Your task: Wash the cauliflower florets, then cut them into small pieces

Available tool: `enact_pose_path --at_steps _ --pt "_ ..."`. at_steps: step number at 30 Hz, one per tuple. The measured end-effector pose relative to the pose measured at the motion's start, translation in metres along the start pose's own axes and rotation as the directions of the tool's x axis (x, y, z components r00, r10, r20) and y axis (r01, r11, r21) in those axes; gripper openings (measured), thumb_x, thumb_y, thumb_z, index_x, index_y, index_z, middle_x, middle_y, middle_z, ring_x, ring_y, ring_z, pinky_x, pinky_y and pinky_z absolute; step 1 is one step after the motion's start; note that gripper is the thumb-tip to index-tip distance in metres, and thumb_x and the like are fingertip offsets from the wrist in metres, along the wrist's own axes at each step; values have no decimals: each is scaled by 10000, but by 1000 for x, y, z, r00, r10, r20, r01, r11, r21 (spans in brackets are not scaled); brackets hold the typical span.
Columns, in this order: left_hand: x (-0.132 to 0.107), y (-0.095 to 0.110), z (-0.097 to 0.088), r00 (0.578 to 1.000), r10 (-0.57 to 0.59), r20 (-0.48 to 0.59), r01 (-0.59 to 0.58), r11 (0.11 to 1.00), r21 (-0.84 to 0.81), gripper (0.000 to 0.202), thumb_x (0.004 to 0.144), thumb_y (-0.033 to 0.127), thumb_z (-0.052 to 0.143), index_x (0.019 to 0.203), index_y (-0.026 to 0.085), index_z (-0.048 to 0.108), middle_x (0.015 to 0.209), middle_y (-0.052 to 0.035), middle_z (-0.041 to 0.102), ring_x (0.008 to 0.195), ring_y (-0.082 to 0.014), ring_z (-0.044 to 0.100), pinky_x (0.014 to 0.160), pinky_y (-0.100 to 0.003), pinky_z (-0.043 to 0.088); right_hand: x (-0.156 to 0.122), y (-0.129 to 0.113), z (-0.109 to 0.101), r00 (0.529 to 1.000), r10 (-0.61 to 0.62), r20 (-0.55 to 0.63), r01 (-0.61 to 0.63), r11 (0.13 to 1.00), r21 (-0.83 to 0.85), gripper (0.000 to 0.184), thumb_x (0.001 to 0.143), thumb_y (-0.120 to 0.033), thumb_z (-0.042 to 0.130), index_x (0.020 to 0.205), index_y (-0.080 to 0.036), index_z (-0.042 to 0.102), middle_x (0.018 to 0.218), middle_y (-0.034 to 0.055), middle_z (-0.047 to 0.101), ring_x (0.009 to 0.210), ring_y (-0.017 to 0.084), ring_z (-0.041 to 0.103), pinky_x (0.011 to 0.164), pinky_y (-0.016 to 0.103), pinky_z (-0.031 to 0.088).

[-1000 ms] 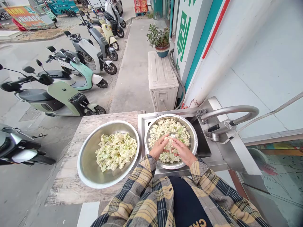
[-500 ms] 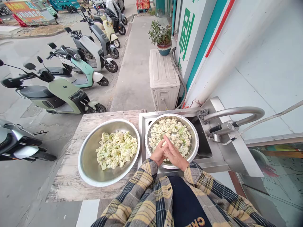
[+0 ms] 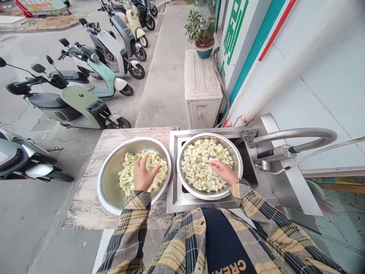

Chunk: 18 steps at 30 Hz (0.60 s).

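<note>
My left hand (image 3: pixel 144 175) is above the large metal bowl (image 3: pixel 110 184) on the left, fingers apart and holding nothing I can see. Cut cauliflower (image 3: pixel 126 178) lies heaped in that bowl, partly hidden by the hand. Over the right side of a round metal basin (image 3: pixel 179 169) hovers my right hand (image 3: pixel 224 172), its fingers stretched out with nothing visible in them. Cauliflower florets (image 3: pixel 199 173) float in water in this basin, along with a few green leaf pieces. The basin rests on the sink.
A steel sink (image 3: pixel 175 205) holds the basin, with a curved faucet (image 3: pixel 299 133) and a steel wool scrubber (image 3: pixel 250 137) at its right. The left bowl stands on a wooden board (image 3: pixel 85 205). Beyond are an outdoor unit (image 3: pixel 203 83), a potted plant (image 3: pixel 204 49) and parked scooters (image 3: pixel 82 108).
My hands were together over the right basin and have moved apart. The left has gone across to the left bowl; the right has shifted toward the basin's right side. The view has tilted slightly.
</note>
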State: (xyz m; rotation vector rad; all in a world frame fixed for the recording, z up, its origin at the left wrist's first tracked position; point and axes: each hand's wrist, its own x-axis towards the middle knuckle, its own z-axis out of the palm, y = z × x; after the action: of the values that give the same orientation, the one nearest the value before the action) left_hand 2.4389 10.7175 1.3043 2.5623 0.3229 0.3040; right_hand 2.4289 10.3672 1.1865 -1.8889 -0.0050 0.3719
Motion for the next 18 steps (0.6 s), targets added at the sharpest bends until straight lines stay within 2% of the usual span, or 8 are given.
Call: enact_pose_path --at_steps 2,4,6,9,12,15,16,18 --pt "0 -4 5 995 88 -42 -85 994 73 568 725 471 668 1210 193 567 1301 -149 512 1273 -348 418 1060 -525 333 1 4 13 994 -69 87 88 968 -234 348 874 -281 522 1205 -262 625 1260 65 620 1120 247 581 976 440 426" --pt "-6 1 20 993 121 -12 -121 993 7 472 801 434 593 1205 192 565 1207 -135 567 1156 -299 525 1007 -478 408 3 7 28 988 -84 131 134 890 -435 423 835 -185 562 1252 -250 591 1340 80 563 1199 263 524 1020 439 378" --pt "-16 11 41 985 154 75 -147 985 -92 403 834 396 557 1186 201 572 1101 -109 606 987 -246 603 904 -424 483 5 9 39 988 -58 144 129 823 -554 460 772 -98 601 1214 -223 614 1295 104 588 1174 277 532 1007 428 374" --pt "-34 25 74 936 255 243 -225 963 -147 337 837 339 560 1149 216 594 1067 -95 616 919 -220 616 859 -390 500 8 9 40 992 -26 122 94 794 -601 307 742 -86 615 1025 -175 693 1087 129 662 1038 282 587 928 417 413" --pt "-45 29 101 859 329 392 -318 943 -96 319 821 274 576 1131 210 610 1094 -113 613 983 -244 600 888 -401 482 9 5 19 999 -26 20 32 866 -499 252 842 -233 544 1054 -194 675 1094 110 649 970 253 599 847 394 454" --pt "-46 31 122 802 314 508 -386 922 39 350 804 212 580 1154 196 594 1173 -130 583 1064 -263 564 939 -415 447 10 -1 -12 998 25 -63 -31 994 -100 325 883 -329 472 1159 -247 624 1137 56 649 957 217 605 790 344 483" --pt "-45 34 128 786 294 543 -405 910 93 353 809 206 571 1162 196 585 1201 -128 568 1079 -262 552 944 -409 439 11 -3 -19 997 54 -63 -53 998 17 343 881 -326 462 1180 -253 613 1145 46 650 971 211 604 779 327 488" --pt "-42 41 140 765 230 602 -425 882 203 336 820 227 559 1154 195 573 1214 -122 551 1080 -260 540 918 -392 445 15 -7 -26 995 89 -47 -85 994 64 376 879 -287 433 1215 -252 596 1175 44 644 1013 205 598 786 309 488"
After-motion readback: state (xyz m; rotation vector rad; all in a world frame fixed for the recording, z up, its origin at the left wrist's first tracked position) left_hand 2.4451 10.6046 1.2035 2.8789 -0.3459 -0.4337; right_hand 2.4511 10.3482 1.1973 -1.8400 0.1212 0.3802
